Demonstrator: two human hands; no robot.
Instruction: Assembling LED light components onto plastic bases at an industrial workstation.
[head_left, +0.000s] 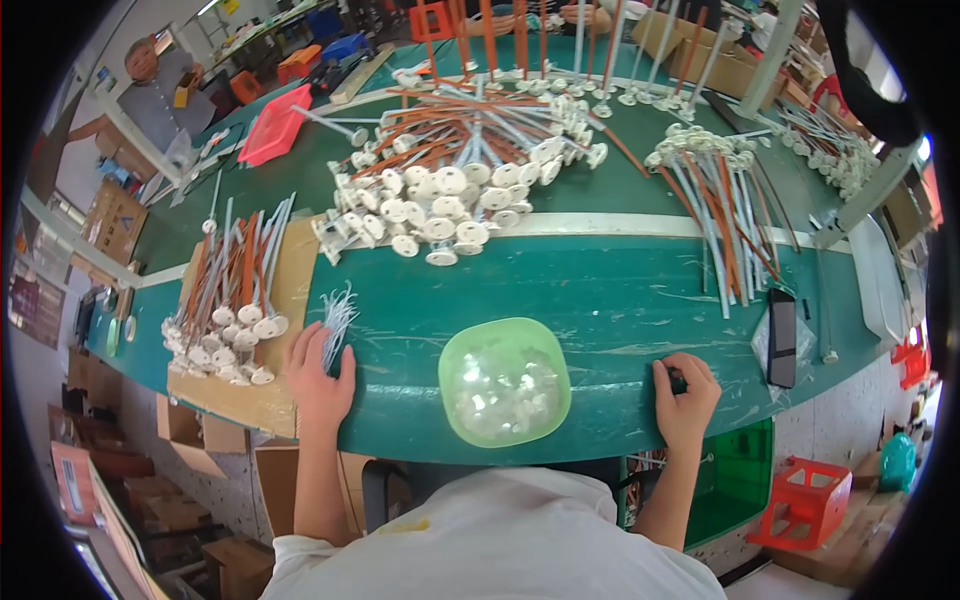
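My left hand (320,378) lies on the green table with its fingers stretched and the thumb apart. A bundle of thin white strips (341,312) is beside its fingertips, its lower end close to the hand. My right hand (688,398) rests near the table's front edge, fingers curled toward the thumb. Something dark shows between them, too small to make out. Midway between my hands stands a light green bowl (447,400) holding small clear pieces (508,392). Left of my left hand, grey and brown rods with white round ends (225,340) lie on cardboard (292,270).
A large heap of similar rods (450,190) covers the table's middle, with upright rods behind. More rods (725,220) and a black phone-like object (781,338) lie at right. A red tray (275,125) sits far left. A person (165,95) stands beyond; red stool (803,500) below right.
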